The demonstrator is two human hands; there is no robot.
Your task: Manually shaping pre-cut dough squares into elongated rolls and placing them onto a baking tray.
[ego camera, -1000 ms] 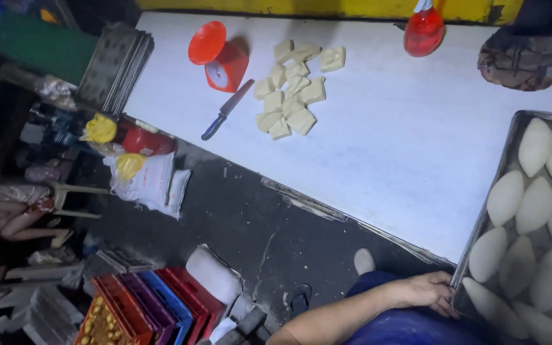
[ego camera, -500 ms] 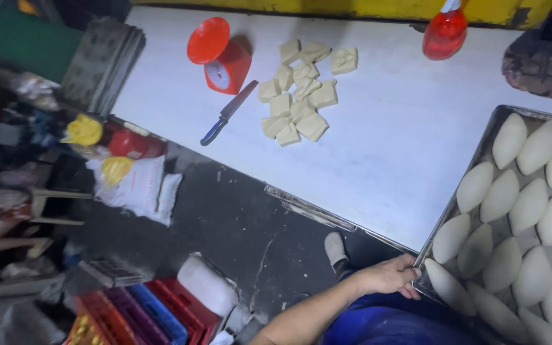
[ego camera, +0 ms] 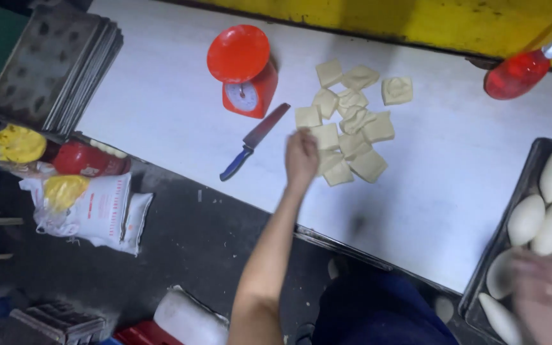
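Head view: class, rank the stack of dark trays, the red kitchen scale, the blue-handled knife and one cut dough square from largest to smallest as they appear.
1. Stack of dark trays
2. Red kitchen scale
3. Blue-handled knife, longer than the scale but much thinner, so these two are close
4. Dough square

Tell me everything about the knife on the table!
The knife has a blue handle, looking like plastic, and a dark reddish-brown blade. It lies flat and slanted on the white table, handle toward the table's near edge, blade tip pointing up toward the dough squares. It sits just below and right of the red scale, apparently not touching it. Nothing holds it: the left hand reaches over the dough beside it, a little apart from the blade.
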